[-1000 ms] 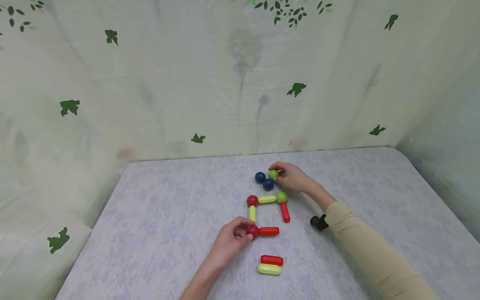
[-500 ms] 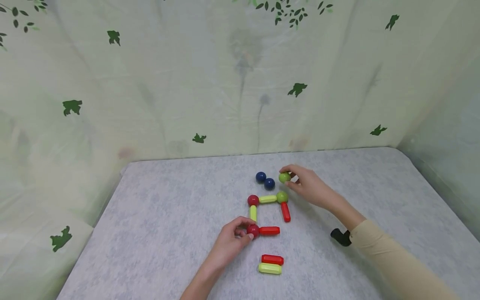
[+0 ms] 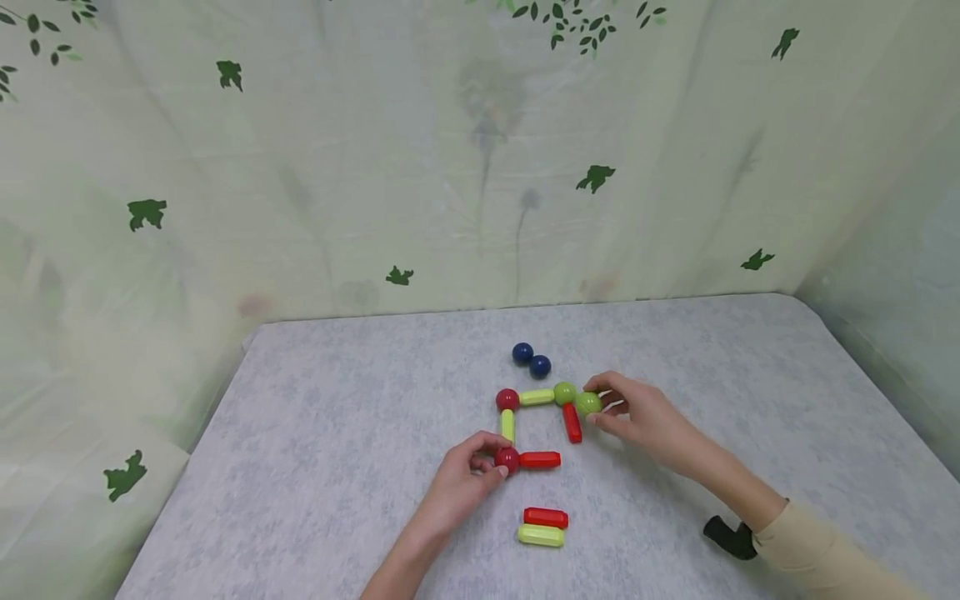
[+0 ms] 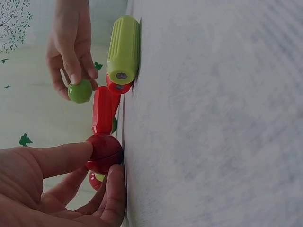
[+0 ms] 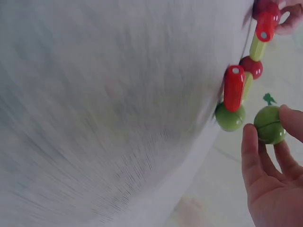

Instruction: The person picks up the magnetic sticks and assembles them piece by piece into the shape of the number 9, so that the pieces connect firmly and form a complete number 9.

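Note:
Fingers and thumb of my left hand (image 3: pixel 465 479) pinch a red ball (image 3: pixel 507 460) at the near corner of a joined ball-and-rod shape. From that ball a red rod (image 3: pixel 540 460) points right and a yellow-green rod (image 3: pixel 508 427) runs back to another red ball (image 3: pixel 507 400). A second yellow-green rod (image 3: pixel 537 397) links this to a green ball (image 3: pixel 565 393), which has a red rod (image 3: pixel 572 423) angled toward me. My right hand (image 3: pixel 637 417) pinches a loose green ball (image 5: pixel 270 125), raised off the table and apart from the joined one in the right wrist view.
Two dark blue balls (image 3: pixel 532 360) sit together behind the shape. A loose red rod (image 3: pixel 546 517) and a loose yellow-green rod (image 3: pixel 541 536) lie side by side in front. A black wrist device (image 3: pixel 731 537) shows at the right sleeve. The grey table (image 3: pixel 337 442) meets a leaf-patterned curtain.
My right hand has carried the green ball away from the blue balls, rightward and then toward me, to beside the joined green ball. The left hand keeps its hold on the red ball.

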{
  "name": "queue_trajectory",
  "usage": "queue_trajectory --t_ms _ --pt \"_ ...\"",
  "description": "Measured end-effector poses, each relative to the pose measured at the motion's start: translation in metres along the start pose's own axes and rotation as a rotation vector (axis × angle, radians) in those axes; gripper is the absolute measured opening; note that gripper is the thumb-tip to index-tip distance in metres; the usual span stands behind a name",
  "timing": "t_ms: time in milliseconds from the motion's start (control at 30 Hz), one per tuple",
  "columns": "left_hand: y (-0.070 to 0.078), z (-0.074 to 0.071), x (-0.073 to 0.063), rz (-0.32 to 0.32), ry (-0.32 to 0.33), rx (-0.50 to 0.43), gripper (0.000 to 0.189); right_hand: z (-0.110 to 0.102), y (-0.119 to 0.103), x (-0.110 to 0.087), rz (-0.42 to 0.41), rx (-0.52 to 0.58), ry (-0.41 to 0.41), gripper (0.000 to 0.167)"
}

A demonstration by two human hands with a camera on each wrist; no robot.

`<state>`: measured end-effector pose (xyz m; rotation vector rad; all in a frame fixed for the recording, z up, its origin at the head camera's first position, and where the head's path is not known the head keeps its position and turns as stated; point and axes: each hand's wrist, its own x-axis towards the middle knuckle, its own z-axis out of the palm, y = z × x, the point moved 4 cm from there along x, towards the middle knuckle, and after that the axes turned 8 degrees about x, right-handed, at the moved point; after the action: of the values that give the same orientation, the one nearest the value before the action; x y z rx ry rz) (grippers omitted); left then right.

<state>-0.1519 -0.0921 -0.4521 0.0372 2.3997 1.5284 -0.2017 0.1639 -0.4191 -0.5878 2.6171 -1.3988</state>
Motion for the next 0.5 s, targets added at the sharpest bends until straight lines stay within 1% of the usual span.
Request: queue_trajectory --t_ms 100,200,300,500 --pt "0.0 -0.001 0.001 -0.011 -0.001 0.005 0.03 0.006 0.0 -0.011 0.055 0.056 -0.036 0.036" --pt "0.0 0.0 0.002 -0.02 -0.002 0.01 0.03 0.012 0.0 -0.02 0.1 0.087 -0.07 0.04" --pt "0.0 0.0 0.002 -0.025 -0.003 0.013 0.03 0.019 -0.002 -0.025 0.115 0.085 -0.108 0.041" --pt "0.0 0.001 0.002 -0.035 -0.001 0.015 0.031 0.034 -0.005 -0.025 0.128 0.062 -0.187 0.032"
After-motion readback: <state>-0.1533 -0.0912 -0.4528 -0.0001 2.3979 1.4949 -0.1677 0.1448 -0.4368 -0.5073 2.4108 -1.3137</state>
